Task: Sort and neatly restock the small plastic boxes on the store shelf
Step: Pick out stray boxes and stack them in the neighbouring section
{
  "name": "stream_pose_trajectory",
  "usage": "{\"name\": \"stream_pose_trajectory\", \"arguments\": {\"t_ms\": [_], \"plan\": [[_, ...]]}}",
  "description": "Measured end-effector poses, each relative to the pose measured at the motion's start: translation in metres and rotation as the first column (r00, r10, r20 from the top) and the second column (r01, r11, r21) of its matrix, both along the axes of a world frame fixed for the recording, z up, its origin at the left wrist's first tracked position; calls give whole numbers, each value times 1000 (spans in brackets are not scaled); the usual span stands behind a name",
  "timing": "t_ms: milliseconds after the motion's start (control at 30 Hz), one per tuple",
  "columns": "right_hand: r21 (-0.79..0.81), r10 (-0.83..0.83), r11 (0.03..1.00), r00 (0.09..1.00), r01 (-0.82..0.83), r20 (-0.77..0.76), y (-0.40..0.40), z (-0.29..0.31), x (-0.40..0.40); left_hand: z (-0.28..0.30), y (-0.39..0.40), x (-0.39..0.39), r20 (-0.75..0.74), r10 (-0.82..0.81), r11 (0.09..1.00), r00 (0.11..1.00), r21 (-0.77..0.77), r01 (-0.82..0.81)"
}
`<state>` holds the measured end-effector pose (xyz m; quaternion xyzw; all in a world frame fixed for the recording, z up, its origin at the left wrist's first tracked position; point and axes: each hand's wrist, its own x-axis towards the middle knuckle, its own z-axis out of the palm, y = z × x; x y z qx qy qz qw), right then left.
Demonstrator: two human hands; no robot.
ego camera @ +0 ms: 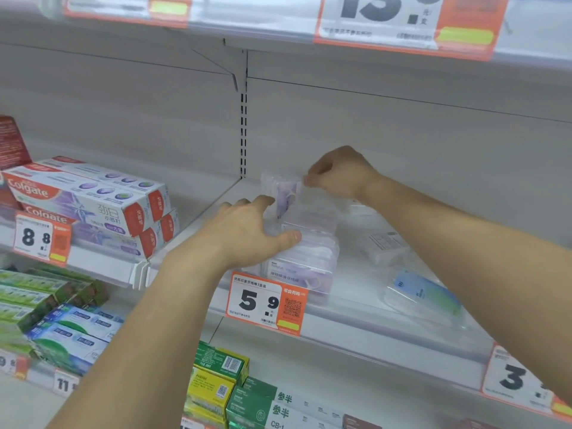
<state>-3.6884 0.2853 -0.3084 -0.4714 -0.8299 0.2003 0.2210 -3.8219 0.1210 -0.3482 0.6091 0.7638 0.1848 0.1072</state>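
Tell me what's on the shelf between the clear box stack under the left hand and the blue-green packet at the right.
In the head view, one white box with a printed label lies between the clear box stack and the blue-green packet; otherwise bare shelf.

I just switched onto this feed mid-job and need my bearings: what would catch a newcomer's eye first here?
Both hands meet at mid-shelf: the left hand rests on a stack of clear plastic boxes, while the right hand pinches the top edge of an upright clear box behind it. Just below, an orange price tag reading 5.9 hangs on the shelf edge. Colgate cartons are piled on the shelf to the left.
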Motion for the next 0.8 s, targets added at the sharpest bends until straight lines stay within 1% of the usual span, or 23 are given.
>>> {"name": "stream_pose_trajectory", "arguments": {"t_ms": [33, 67, 100, 167, 200, 233, 267, 333, 367, 400, 433, 467, 500, 533, 567, 600, 667, 700, 733, 767, 800], "plan": [[43, -19, 999, 999, 21, -47, 3, 1, -6, 0, 0, 0, 0, -2, 1000, 1000, -1, 2], [36, 3, 999, 999, -2, -44, 4, 1, -13, 0, 0, -1, 6, 3, 1000, 1000, 1, -3], [-5, 62, 998, 998, -62, 7, 6, 0, -20, -1, 0, -2, 15, 10, 1000, 1000, 5, -10], [-109, 168, 983, 970, -151, 175, 7, -7, -33, -1, 0, -4, 27, 15, 1000, 1000, 21, -15], [-150, 197, 974, 958, -168, 209, 7, -11, -38, -1, 0, -5, 32, 18, 999, 999, 32, -19], [-169, 191, 972, 966, -161, 176, 8, -14, -41, -1, 0, -6, 46, 22, 999, 999, 47, -25], [-160, 163, 977, 980, -143, 118, 9, -16, -44, -1, 1, -7, 67, 31, 997, 997, 66, -36], [-86, 101, 991, 995, -101, -1, 9, -17, -49, 0, 2, -10, 122, 65, 989, 990, 126, -81], [-61, 76, 995, 994, -81, -84, 10, -17, -51, 0, 3, -12, 145, 89, 981, 986, 160, -112], [-87, 62, 993, 976, -81, -208, 11, -15, -51, 0, 5, -14, 163, 112, 970, 980, 197, -144], [-175, 54, 977, 933, -123, -355, 11, -13, -52, 1, 6, -17, 180, 134, 952, 974, 249, -177], [-289, 53, 934, 878, -213, -476, 8, -9, -52, 1, 7, -21, 205, 146, 929, 968, 308, -205], [-380, 62, 867, 826, -323, -561, 6, -4, -53, 1, 8, -26, 244, 138, 904, 960, 365, -223], [-435, 94, 800, 801, -415, -591, 2, 0, -55, 1, 7, -30, 296, 113, 880, 949, 414, -234], [-453, 141, 758, 796, -469, -588, -1, 3, -57, 2, 7, -35, 351, 82, 857, 933, 453, -246], [-453, 183, 741, 798, -496, -574, -5, 5, -58, 1, 7, -39, 397, 61, 842, 916, 472, -261], [-449, 223, 759, 836, -472, -501, -8, 6, -60, -3, 7, -47, 515, 26, 829, 857, 467, -307], [-423, 249, 803, 881, -420, -403, -10, 6, -60, -7, 8, -50, 592, -5, 823, 806, 461, -333], [-374, 275, 856, 927, -357, -256, -12, 6, -59, -10, 10, -53, 652, -24, 817, 758, 449, -361], [-324, 279, 897, 954, -300, -112, -13, 5, -58, -13, 12, -55, 683, -22, 819, 730, 431, -378], [-288, 261, 924, 965, -251, -7, -14, 4, -56, -14, 14, -57, 691, -3, 834, 723, 401, -380]]}}
